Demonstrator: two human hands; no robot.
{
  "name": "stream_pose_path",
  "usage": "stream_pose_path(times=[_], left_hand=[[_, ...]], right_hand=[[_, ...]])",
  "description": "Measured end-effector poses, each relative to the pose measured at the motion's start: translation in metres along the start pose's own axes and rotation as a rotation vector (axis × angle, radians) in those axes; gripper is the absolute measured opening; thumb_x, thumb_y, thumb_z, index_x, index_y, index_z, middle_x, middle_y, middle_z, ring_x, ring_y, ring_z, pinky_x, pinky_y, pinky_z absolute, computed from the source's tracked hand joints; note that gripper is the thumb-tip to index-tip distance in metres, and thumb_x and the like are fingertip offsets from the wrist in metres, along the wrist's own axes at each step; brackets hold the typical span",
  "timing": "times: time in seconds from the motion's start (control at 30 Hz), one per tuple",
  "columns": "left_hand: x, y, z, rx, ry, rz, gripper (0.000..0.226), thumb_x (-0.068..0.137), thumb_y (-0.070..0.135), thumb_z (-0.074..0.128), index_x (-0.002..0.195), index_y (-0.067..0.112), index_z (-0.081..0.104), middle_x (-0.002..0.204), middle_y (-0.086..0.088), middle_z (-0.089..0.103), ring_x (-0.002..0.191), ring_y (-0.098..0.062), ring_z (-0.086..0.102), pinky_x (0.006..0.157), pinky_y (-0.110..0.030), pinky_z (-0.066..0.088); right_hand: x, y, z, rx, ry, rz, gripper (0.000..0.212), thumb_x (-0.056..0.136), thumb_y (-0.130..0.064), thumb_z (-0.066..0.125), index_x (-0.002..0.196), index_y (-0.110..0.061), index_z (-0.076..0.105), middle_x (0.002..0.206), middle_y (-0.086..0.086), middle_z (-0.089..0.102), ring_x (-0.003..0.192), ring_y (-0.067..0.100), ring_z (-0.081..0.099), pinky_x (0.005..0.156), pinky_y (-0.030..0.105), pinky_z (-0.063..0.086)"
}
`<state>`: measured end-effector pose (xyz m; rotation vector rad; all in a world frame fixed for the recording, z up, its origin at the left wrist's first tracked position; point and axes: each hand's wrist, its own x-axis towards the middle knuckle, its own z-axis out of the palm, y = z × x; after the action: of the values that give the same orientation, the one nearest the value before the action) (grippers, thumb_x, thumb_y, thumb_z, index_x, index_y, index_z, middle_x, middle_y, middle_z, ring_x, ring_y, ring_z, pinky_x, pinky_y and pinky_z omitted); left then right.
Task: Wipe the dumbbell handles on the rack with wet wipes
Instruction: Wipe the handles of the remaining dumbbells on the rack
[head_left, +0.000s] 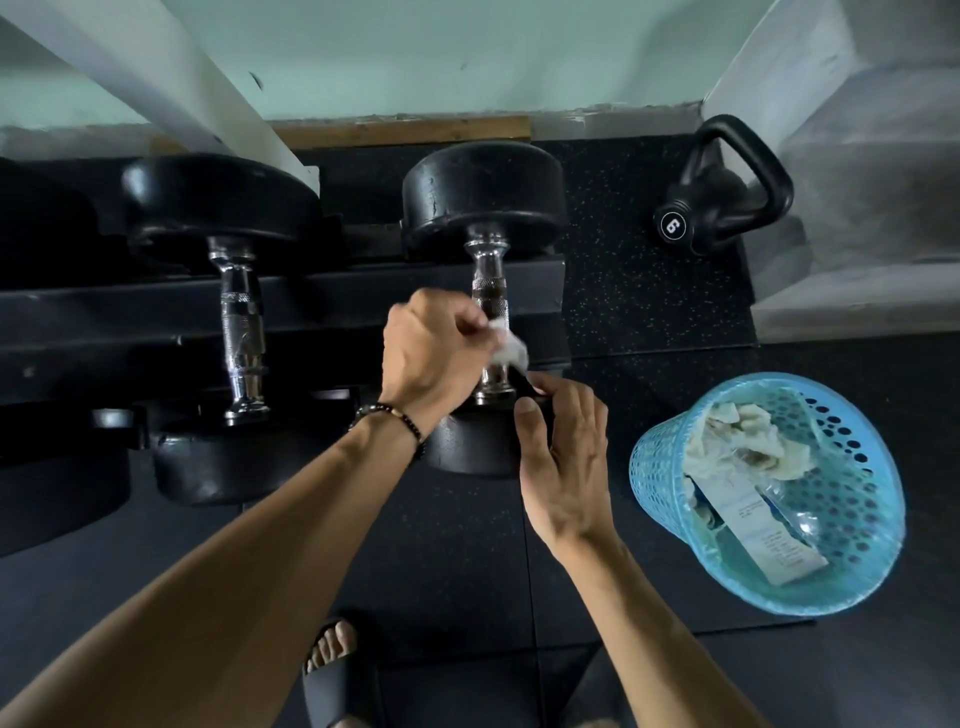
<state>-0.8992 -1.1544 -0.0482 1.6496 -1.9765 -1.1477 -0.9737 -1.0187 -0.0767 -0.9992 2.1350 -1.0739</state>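
My left hand (431, 358) pinches a crumpled white wet wipe (508, 349) in a curled grip against the chrome knurled handle (491, 312) of the black round-headed dumbbell (483, 192) at the right end of the black metal rack (156, 306). My right hand (563, 462) rests on that dumbbell's near head at five o'clock from the wipe, fingers curled over its rim. A second black dumbbell (223, 202) lies at nine o'clock. At three o'clock stands a blue perforated plastic basket (665, 467) with used wipes inside; a black kettlebell (722, 192) sits at one o'clock.
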Motion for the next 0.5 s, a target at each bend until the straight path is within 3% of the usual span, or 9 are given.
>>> stream_pose_path(times=[0.1,0.27,0.33,0.43,0.5], left_hand=[[0.005,0.005,0.006,-0.151,0.197,-0.054,0.013,0.082,0.027,0.08,0.079,0.016,0.073,0.074,0.006,0.07,0.067,-0.005,0.066,0.063,-0.017,0.055],[-0.013,-0.018,0.0,-0.021,-0.082,-0.182,0.016,0.075,0.032,0.085,0.072,0.023,0.072,0.074,0.009,0.069,0.068,-0.002,0.064,0.048,-0.005,0.042],[-0.009,-0.018,-0.002,-0.099,-0.039,-0.182,0.015,0.075,0.027,0.085,0.071,0.024,0.071,0.072,0.01,0.069,0.066,0.0,0.063,0.054,-0.005,0.045],[0.011,-0.013,0.003,-0.424,0.165,-0.325,0.018,0.075,0.017,0.086,0.066,0.025,0.071,0.074,0.007,0.073,0.078,-0.008,0.071,0.076,-0.027,0.06],[0.015,-0.011,0.009,-0.515,0.153,-0.389,0.017,0.076,0.015,0.084,0.068,0.026,0.074,0.077,0.006,0.075,0.083,-0.01,0.073,0.079,-0.034,0.061]], right_hand=[[0.0,0.0,0.002,-0.001,0.012,0.001,0.056,0.089,-0.055,0.03,0.122,-0.019,0.057,0.116,-0.012,0.051,0.113,0.008,0.04,0.098,0.034,0.036],[-0.001,-0.001,0.003,0.011,0.034,0.012,0.055,0.089,-0.055,0.031,0.12,-0.018,0.058,0.111,-0.013,0.05,0.11,0.007,0.039,0.098,0.037,0.038],[0.0,-0.001,0.003,0.01,0.038,0.019,0.056,0.088,-0.055,0.031,0.121,-0.018,0.058,0.112,-0.013,0.05,0.11,0.005,0.038,0.098,0.038,0.038],[0.0,0.0,0.005,0.011,0.04,0.02,0.057,0.088,-0.056,0.031,0.121,-0.018,0.058,0.113,-0.013,0.05,0.111,0.004,0.038,0.098,0.037,0.038],[-0.001,0.001,0.005,0.006,0.045,0.022,0.057,0.088,-0.056,0.031,0.12,-0.019,0.059,0.113,-0.013,0.05,0.111,0.005,0.038,0.098,0.037,0.038]])
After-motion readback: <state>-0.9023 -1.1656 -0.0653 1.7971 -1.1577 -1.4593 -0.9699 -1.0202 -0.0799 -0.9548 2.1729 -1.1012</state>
